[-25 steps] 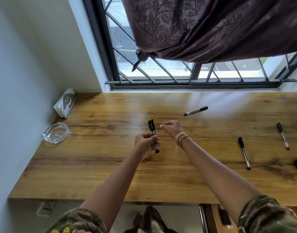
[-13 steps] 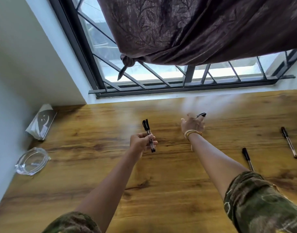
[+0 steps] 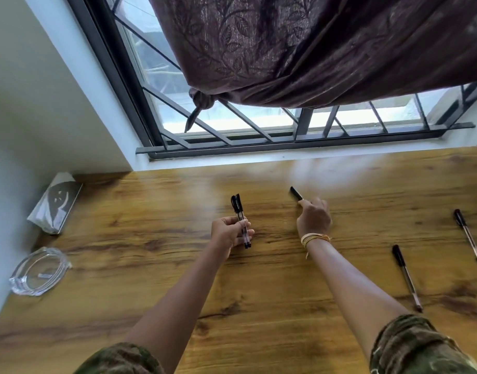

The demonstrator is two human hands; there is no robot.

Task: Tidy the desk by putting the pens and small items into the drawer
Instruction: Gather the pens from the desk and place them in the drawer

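My left hand (image 3: 229,234) grips two black-capped pens (image 3: 240,218) upright above the middle of the wooden desk (image 3: 151,279). Farther right, my right hand (image 3: 314,218) pinches another black pen (image 3: 296,193), whose cap end sticks out up and to the left of my fingers. Two more pens lie loose on the desk: one (image 3: 406,276) to the right of my right forearm, one (image 3: 468,234) near the right edge of view. No drawer is in view.
A clear glass ashtray (image 3: 39,271) sits at the desk's left edge, with a tissue pack (image 3: 55,202) in the far left corner against the wall. A barred window and a knotted dark curtain (image 3: 312,49) hang behind the desk.
My right hand reached from beside the left hand to the far pen and took hold of it. The left hand kept its two pens. The view moved closer to the desk.
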